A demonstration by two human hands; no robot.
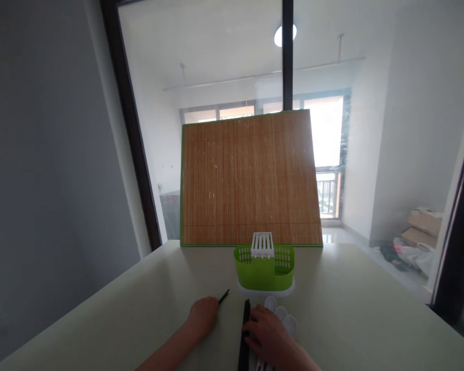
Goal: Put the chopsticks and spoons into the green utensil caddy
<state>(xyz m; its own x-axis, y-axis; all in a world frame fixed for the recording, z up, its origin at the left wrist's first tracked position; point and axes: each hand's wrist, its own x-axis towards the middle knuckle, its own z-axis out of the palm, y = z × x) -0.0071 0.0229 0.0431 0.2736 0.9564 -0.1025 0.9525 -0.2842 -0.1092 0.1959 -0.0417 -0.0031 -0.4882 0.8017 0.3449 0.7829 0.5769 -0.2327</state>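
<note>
My left hand is closed around thin black chopsticks, whose ends stick out past the fingers toward the upper right. Just right of it, a bundle of black chopsticks lies lengthwise on the table. The curled fingers of my right hand grip at the right side of this bundle. White spoons lie beyond and beside that hand, partly covered by it. Past both hands stands a green cutlery basket with slotted sides, a white base and a white slatted piece at its top.
A pale table carries everything. At its far edge a brown bamboo mat with green edging stands upright. Behind it are glass panels with a dark frame. Cardboard boxes and plastic bags lie on the floor at right.
</note>
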